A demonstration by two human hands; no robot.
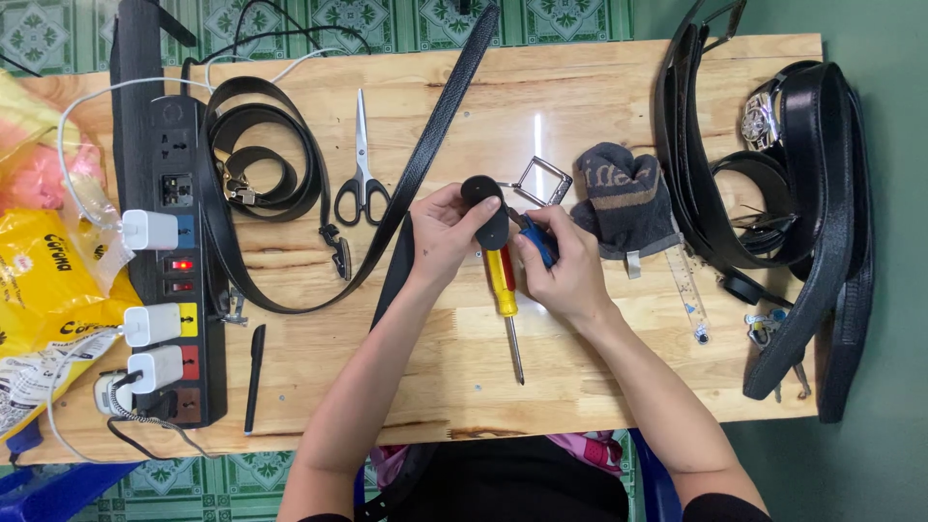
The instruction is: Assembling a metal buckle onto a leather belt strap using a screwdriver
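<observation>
Both hands meet over the middle of the wooden table (580, 87). The left hand (442, 235) has its grip closed on the rounded black belt end (486, 208); the right hand (565, 268) pinches a small blue-handled tool (542, 242) against it. Beneath them lies a yellow-and-red screwdriver (505, 290). Scissors (362, 174) lie to the left, a metal buckle (543, 181) and a grey cloth (621, 198) to the right. A black power strip (174, 193) lines the left edge, and coiled belts (812, 193) crowd the right. Green patterned floor tiles (387, 19) show beyond.

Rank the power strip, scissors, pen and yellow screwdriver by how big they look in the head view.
1. power strip
2. scissors
3. yellow screwdriver, about as long as the scissors but slimmer
4. pen
</observation>
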